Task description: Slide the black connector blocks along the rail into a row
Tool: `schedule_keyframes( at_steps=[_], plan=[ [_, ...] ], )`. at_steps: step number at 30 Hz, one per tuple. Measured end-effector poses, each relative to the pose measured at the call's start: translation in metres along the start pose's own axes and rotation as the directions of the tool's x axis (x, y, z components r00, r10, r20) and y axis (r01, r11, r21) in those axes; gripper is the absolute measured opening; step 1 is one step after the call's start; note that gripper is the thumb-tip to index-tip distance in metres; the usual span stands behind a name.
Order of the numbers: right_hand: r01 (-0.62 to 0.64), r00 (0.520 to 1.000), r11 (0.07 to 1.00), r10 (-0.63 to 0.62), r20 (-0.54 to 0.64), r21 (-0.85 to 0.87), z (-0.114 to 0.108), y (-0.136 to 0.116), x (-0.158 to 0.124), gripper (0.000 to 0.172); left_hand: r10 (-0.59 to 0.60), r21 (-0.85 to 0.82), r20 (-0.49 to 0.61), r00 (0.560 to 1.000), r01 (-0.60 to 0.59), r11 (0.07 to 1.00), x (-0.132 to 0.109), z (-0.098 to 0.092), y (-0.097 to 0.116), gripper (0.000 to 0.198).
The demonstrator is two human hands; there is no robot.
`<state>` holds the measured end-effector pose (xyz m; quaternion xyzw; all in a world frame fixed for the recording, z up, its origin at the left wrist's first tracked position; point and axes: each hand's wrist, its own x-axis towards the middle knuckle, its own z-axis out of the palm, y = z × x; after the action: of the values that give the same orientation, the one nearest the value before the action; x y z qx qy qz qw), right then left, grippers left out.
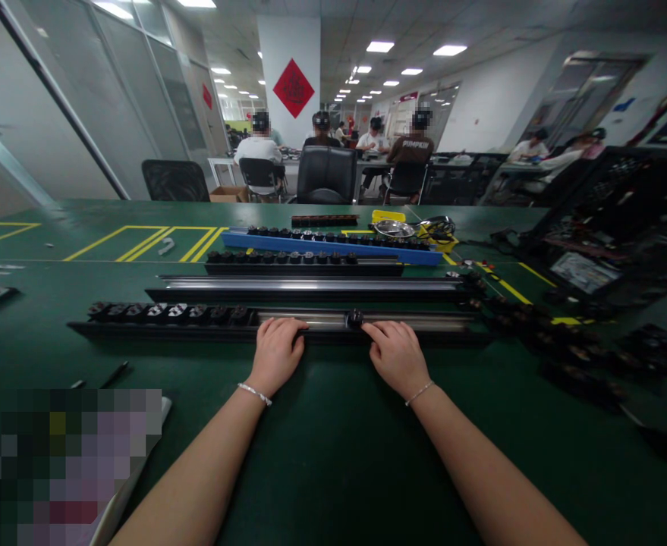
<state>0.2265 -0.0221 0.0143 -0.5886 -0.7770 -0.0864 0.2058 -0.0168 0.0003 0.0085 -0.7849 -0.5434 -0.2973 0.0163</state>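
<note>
A long black track (156, 331) with a metallic channel lies across the table in front of me. Several small black modules sit in a row at its left end. One separate black module (354, 318) is in the channel, right of the middle. My left hand (278, 350) grips the track's front wall, fingers over the top edge and thumb in front, just right of the row. My right hand (397, 355) holds the same wall farther right, its index fingertip against the separate module. The undersides of my fingers are hidden.
Behind lie another black track (310, 285), a shorter filled track (304, 259) and a blue track (333, 246). Dark parts (583, 349) clutter the right side near a black rack (611, 220). A pen (115, 374) lies left. People sit at tables beyond.
</note>
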Motion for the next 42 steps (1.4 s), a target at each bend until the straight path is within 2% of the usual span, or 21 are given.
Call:
schedule_keyframes(
  at_steps=[42],
  plan=[
    [-0.008,0.998,0.998,0.004,-0.067,-0.065,0.002,0.030,-0.011,0.035,0.016,0.000,0.003,1.000,-0.016,1.000,0.000,-0.001,-0.001,0.021]
  ],
)
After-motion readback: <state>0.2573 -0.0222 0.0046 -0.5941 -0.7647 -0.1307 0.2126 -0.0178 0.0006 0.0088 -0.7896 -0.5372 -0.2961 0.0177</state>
